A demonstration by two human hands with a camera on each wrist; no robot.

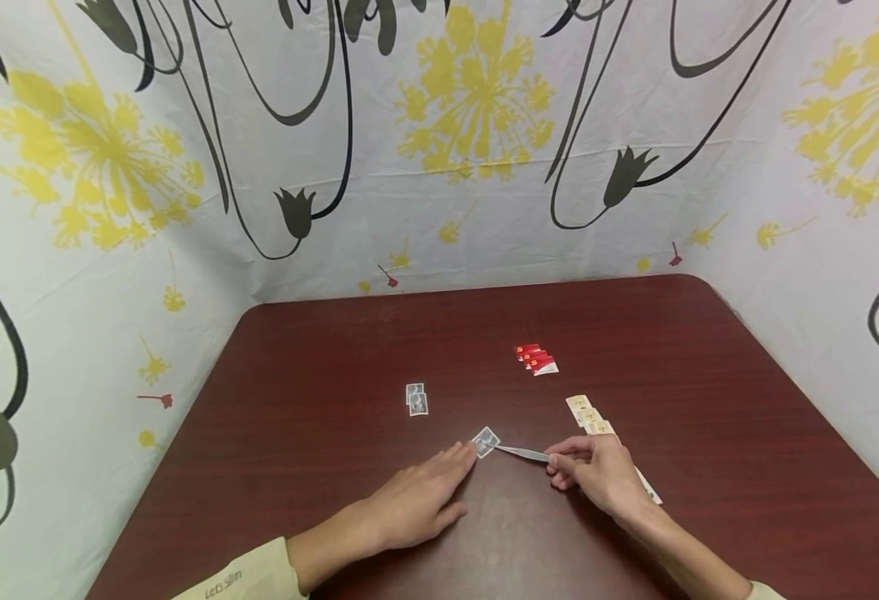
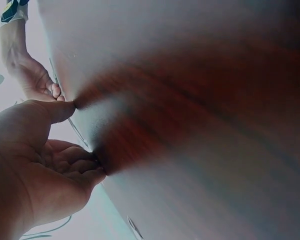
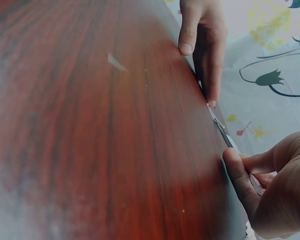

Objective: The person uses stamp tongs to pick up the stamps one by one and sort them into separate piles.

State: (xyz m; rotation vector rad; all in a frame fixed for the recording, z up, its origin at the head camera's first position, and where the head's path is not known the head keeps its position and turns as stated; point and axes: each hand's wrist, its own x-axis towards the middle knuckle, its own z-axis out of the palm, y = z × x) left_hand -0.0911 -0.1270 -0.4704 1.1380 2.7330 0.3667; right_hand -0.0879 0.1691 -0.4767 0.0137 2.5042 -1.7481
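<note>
A small grey stamp point(image 1: 486, 442) with a white border lies tilted on the table in front of me. My left hand point(image 1: 422, 493) lies palm down with its fingers straight, the fingertips touching the stamp's left edge. In my right hand point(image 1: 601, 473) I pinch a pair of silver tweezers point(image 1: 523, 453), whose tips reach the stamp's right side. Whether the tips grip the stamp I cannot tell. The right wrist view shows the tweezers point(image 3: 223, 134) between thumb and fingers, pointing at the left fingertips. In the left wrist view the left hand point(image 2: 55, 165) hides the stamp.
Two overlapping grey stamps point(image 1: 417, 404) lie farther back, left of centre. Several red stamps point(image 1: 536, 360) overlap in a slanting row at the back. A row of cream stamps point(image 1: 587, 414) runs partly under my right hand. Patterned cloth point(image 1: 439, 225) surrounds the dark red table point(image 1: 319, 358).
</note>
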